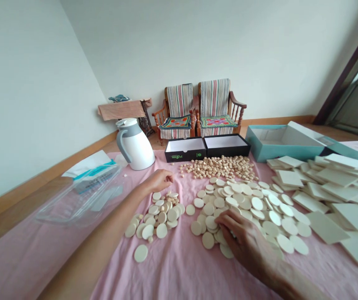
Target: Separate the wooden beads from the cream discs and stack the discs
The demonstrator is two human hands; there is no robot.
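My left hand (161, 180) hovers just behind a small mixed heap of pale round discs (162, 230) and little beads. Its fingers are curled closed, and whatever they may hold is hidden. My right hand (243, 233) reaches into the large pile of pale round wooden discs (257, 203). Its fingers are bent and pressed together, with the tips down among the discs; I cannot make out what lies between them. Behind that pile spreads a heap of small wooden beads (219, 167). One loose disc (140, 253) lies in front of the mixed heap.
Square pale boards (327, 227) are heaped at the right. A teal box (285, 151) and two black trays (185, 156) stand at the back. On the left are a white jug (137, 148) and clear plastic packaging (63, 208). Pink cloth (172, 277) covers the surface.
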